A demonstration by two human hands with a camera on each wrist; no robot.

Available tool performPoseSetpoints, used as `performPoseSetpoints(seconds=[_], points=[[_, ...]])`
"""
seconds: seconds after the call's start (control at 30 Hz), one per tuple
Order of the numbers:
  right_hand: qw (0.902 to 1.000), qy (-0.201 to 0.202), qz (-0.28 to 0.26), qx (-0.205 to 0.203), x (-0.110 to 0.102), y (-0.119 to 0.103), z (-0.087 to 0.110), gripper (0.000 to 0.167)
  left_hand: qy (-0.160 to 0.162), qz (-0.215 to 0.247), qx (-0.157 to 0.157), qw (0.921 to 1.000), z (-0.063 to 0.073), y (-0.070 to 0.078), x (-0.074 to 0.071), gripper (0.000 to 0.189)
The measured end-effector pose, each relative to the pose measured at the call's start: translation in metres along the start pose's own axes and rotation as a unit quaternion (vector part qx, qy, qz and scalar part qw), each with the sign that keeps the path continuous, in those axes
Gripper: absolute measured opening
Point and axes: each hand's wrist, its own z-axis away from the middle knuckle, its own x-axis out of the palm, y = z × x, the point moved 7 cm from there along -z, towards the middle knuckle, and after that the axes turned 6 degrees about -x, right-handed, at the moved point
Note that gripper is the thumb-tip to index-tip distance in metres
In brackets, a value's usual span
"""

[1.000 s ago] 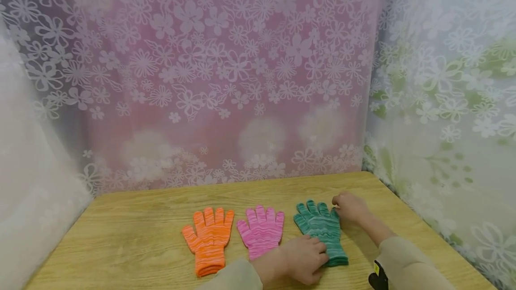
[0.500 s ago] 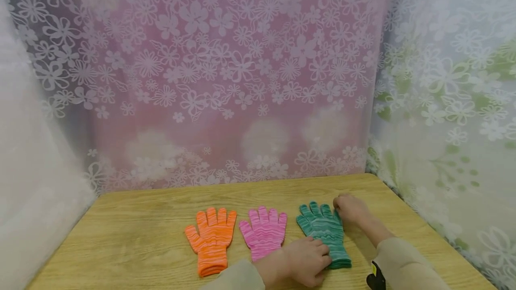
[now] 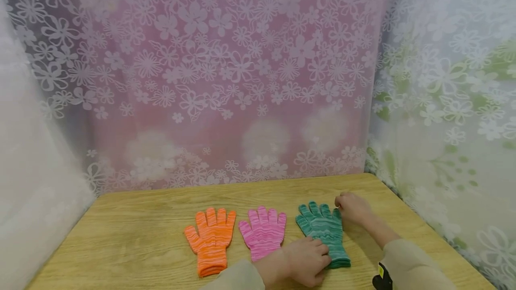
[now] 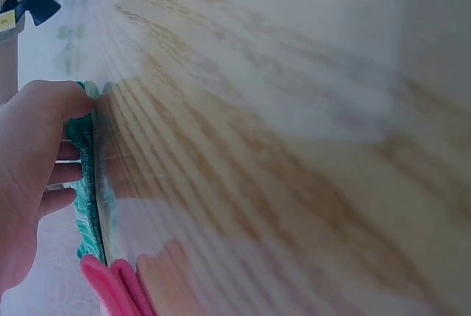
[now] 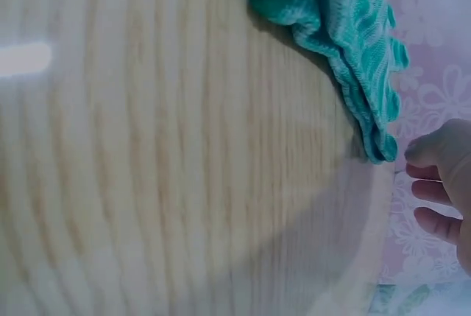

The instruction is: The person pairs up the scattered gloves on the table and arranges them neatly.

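Observation:
A green-and-white knitted glove (image 3: 324,232) lies flat on the table, fingers pointing away. My left hand (image 3: 305,261) rests at its cuff; in the left wrist view the thumb (image 4: 72,101) touches the cuff edge and the fingers lie against the knit. My right hand (image 3: 352,208) is beside the tip of the glove's little finger. The right wrist view shows a small gap between this hand (image 5: 449,180) and the green glove (image 5: 357,58), with its fingers loosely bent. Left of it lie a pink glove (image 3: 264,232), its cuff partly hidden by my left forearm, and an orange glove (image 3: 211,236).
The three gloves form a row on the wood-grain table (image 3: 141,227). A pink floral curtain (image 3: 225,79) hangs behind the far edge, and a white-green floral one (image 3: 447,115) along the right. A black strap piece (image 3: 382,277) shows at my right sleeve.
The head view has shifted slightly. My right hand has moved a little away from the tip of the green glove's little finger. The left hand and the gloves stay in place.

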Motion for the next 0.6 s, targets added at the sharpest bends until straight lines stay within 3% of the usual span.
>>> performPoseSetpoints(seconds=[0.17,0.3,0.43,0.6], points=[[0.9988,-0.031,-0.028,-0.025,0.004,-0.002,0.002,0.011,0.008,-0.008,-0.004,0.9999,0.000,0.000,0.000,0.031],[0.9974,-0.060,-0.040,0.009,0.012,0.000,0.003,0.011,0.020,-0.011,-0.003,0.9997,0.001,0.000,-0.002,0.031],[0.9976,-0.054,-0.034,0.026,0.014,0.000,0.003,0.012,0.025,-0.009,-0.002,0.9997,0.001,0.000,-0.003,0.035],[0.9979,-0.054,-0.030,0.019,0.013,-0.002,0.003,0.014,0.014,-0.001,-0.008,0.9999,0.000,0.000,0.000,0.044]])
